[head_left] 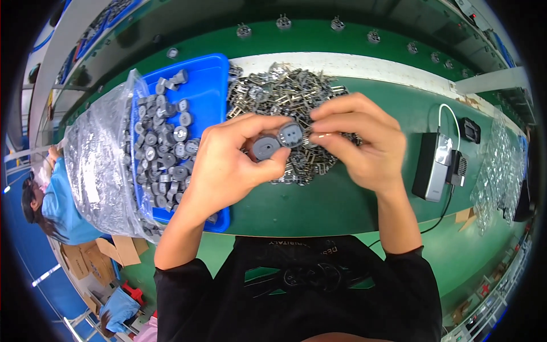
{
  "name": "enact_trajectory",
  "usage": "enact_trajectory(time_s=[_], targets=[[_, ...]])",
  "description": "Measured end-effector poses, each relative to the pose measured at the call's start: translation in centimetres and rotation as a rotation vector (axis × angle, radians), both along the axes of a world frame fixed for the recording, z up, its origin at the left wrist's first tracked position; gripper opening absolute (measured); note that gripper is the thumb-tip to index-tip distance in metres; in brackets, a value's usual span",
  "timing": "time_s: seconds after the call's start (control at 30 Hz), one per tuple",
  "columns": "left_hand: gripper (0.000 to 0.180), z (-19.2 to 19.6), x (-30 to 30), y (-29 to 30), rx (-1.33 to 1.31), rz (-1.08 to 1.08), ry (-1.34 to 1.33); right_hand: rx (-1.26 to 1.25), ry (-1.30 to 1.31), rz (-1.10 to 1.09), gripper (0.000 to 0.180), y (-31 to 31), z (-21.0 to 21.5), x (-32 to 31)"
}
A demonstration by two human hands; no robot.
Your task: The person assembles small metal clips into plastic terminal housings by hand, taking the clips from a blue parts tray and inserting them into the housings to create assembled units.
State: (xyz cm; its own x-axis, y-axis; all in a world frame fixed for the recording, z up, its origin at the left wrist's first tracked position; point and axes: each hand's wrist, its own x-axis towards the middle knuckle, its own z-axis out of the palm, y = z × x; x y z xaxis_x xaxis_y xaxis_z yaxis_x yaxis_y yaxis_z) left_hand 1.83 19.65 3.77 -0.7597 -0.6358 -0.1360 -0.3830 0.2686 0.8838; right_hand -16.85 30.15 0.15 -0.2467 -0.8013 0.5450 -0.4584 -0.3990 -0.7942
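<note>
My left hand (231, 157) is closed around two round grey plastic parts. One, a grey plastic cap (265, 147) with a small hole in its middle, rests against the fingers. Held beside it between thumb and forefinger is a grey plastic housing (291, 134) with slots in its face. Just to the right, my right hand (362, 139) pinches a small shiny metal piece (323, 135), mostly hidden by the fingertips. Both hands are above a heap of small metal parts (268, 91) on the green table (273, 211).
Left of the heap stands a blue tray (219, 68) with many grey round parts, beside a clear plastic bag (99, 154). At right are a black and silver device (434, 165) with a cable and crumpled clear plastic (496, 165). Small parts (338, 23) sit spaced along a green strip behind. A person in blue (71, 199) is at far left.
</note>
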Motion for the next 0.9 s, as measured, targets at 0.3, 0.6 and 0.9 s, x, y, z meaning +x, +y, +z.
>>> enact_trajectory(time_s=[0.3,0.6,0.9], targets=[[0.037,-1.3,-1.3,0.5,0.245,-0.019,0.122,0.108,0.089,-0.053,0.019,0.7,-0.2,0.3],[0.022,-1.4,-2.3,-3.4,0.211,0.098,0.088,0.164,0.052,-0.168,0.022,1.1,-0.3,-3.3],[0.028,-4.2,-5.0,-21.1,-0.168,0.237,-0.076,0.684,0.396,-0.411,0.016,3.4,0.1,-7.8]])
